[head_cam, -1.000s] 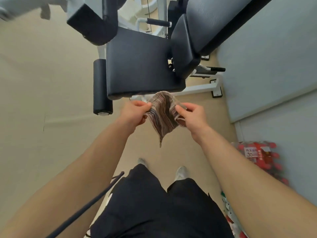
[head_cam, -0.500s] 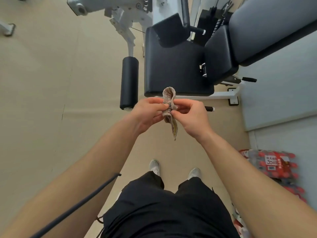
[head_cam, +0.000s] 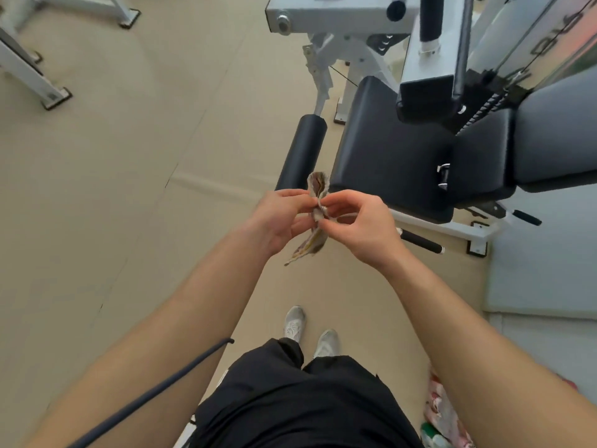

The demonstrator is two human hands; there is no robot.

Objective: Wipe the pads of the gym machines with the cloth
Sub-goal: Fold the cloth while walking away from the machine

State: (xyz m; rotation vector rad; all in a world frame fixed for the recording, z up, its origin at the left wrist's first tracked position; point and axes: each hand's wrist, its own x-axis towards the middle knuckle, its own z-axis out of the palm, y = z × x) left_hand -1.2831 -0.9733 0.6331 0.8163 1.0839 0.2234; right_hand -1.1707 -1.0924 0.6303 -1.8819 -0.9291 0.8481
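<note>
A small brown striped cloth point(head_cam: 318, 185) is bunched into a narrow fold between my hands, its tail hanging down below them. My left hand point(head_cam: 281, 218) pinches it from the left and my right hand point(head_cam: 358, 226) pinches it from the right, fingertips nearly touching. Just beyond the hands stands a gym machine with a black seat pad point(head_cam: 391, 150), a black roller pad point(head_cam: 302, 150) to its left and a black back pad point(head_cam: 555, 134) to the right. The cloth is in the air, short of the seat pad's front edge.
The machine's white frame point(head_cam: 339, 17) and foot bar point(head_cam: 452, 226) stand ahead and to the right. Another white frame point(head_cam: 29, 76) is at the far left. Beige floor spreads to the left. A grey wall panel point(head_cam: 542, 266) and packaged bottles point(head_cam: 442, 412) lie to the right.
The cloth went from spread open between my hands to bunched into a narrow fold. My view has swung left and back, so the machine sits farther right.
</note>
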